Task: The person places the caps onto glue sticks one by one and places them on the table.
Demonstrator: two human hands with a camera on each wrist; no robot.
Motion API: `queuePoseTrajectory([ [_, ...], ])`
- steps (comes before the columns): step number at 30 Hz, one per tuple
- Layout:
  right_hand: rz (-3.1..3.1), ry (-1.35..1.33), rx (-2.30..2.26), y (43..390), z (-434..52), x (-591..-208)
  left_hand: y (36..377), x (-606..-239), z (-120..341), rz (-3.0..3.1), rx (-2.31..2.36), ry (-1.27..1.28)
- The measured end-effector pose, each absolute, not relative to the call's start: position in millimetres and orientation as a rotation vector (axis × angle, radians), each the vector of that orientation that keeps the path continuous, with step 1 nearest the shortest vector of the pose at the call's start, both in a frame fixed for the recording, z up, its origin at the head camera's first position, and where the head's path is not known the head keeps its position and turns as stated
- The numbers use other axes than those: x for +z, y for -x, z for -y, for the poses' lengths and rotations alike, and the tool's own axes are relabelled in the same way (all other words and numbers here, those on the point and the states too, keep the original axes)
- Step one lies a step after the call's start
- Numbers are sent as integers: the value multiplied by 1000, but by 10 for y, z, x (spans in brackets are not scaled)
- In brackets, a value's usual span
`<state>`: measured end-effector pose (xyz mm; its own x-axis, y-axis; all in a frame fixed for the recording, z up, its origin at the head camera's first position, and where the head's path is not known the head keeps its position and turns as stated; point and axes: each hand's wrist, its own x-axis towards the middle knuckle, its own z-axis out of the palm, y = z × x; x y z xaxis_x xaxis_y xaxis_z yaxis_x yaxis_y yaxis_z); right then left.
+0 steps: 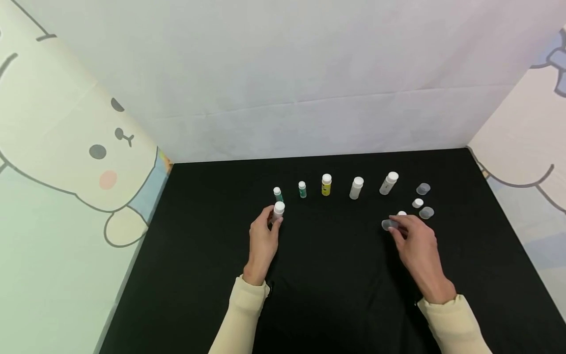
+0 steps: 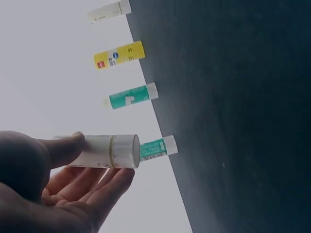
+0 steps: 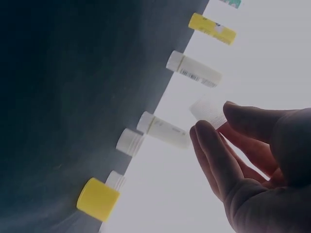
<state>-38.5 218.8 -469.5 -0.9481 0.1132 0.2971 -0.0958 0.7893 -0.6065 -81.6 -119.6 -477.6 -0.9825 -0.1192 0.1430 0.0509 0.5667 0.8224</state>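
Note:
In the head view my left hand (image 1: 264, 241) grips a white glue stick (image 1: 278, 210) between thumb and fingers, its white cap upward. Just behind it stands a green glue stick (image 1: 278, 194), partly covered by the held one. The left wrist view shows the thumb on one side of the white body and fingers on the other. On the right, my right hand (image 1: 415, 242) pinches a small translucent cap (image 1: 389, 224) by its side, between thumb and fingertips. A white cap (image 1: 401, 214) shows just behind those fingers, mostly hidden.
Along the back of the black table (image 1: 327, 275) stand another green glue stick (image 1: 302, 190), a yellow one (image 1: 326, 185) and two white ones (image 1: 356, 188). Right of them lie translucent caps (image 1: 423, 189) and a white cap (image 1: 417, 203). A white cloth wall (image 1: 309, 123) rises behind.

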Motion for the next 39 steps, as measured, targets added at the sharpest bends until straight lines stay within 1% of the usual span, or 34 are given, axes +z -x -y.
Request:
queuePoseTrajectory([
  [17, 2647, -114, 1033, 390, -1966, -4628, 669, -4738, 1026, 2648, -1368, 24],
  [39, 2631, -187, 1149, 386, -1743, -4614, 556, -4694, 872, 2698, -1361, 79],
])
